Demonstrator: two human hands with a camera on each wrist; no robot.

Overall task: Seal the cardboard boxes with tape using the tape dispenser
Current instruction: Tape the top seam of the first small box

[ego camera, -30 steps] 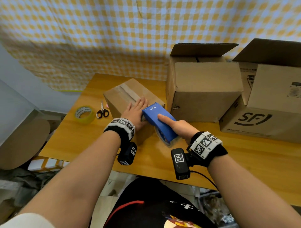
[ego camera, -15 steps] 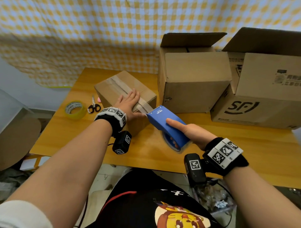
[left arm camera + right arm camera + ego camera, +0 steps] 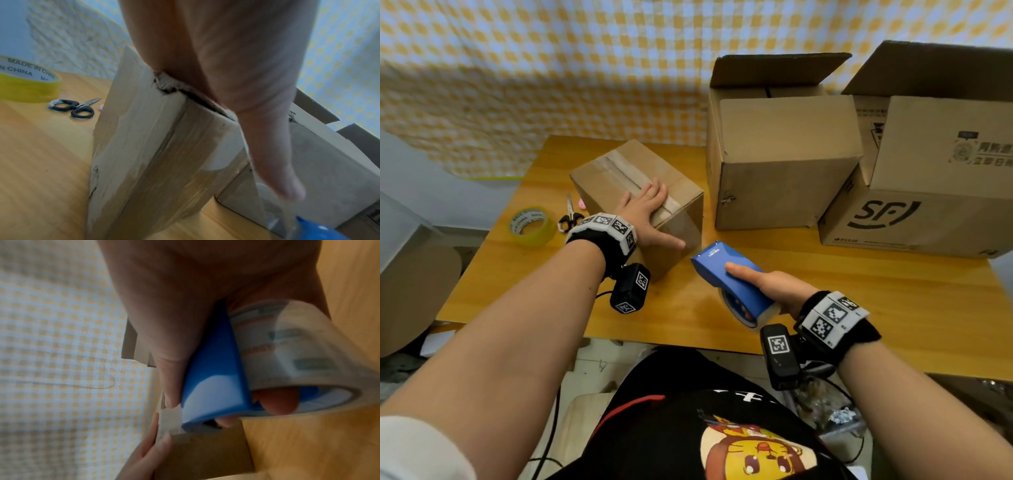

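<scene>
A small closed cardboard box [image 3: 616,181] stands at the table's left, with a strip of clear tape [image 3: 625,173] along its top seam. My left hand [image 3: 645,212] lies flat on the box's near top edge, and its thumb [image 3: 674,244] presses on the near side face. My right hand [image 3: 774,287] grips the blue tape dispenser [image 3: 729,277] just right of the box, clear of it. In the left wrist view a translucent tape strip [image 3: 273,209] runs from the thumb [image 3: 277,162] down to the dispenser [image 3: 320,230]. The right wrist view shows the clear tape roll [image 3: 298,353] inside the dispenser [image 3: 216,378].
Two larger cardboard boxes with raised flaps stand behind: one in the middle [image 3: 784,164], one with a printed logo at the right [image 3: 928,212]. A yellow tape roll [image 3: 532,226] and black-handled scissors [image 3: 570,219] lie left of the small box on the wooden table [image 3: 859,291].
My right hand has drawn the dispenser off the box's top, down its near side and away to the right. My left hand stayed on the box, thumb now pressing the side.
</scene>
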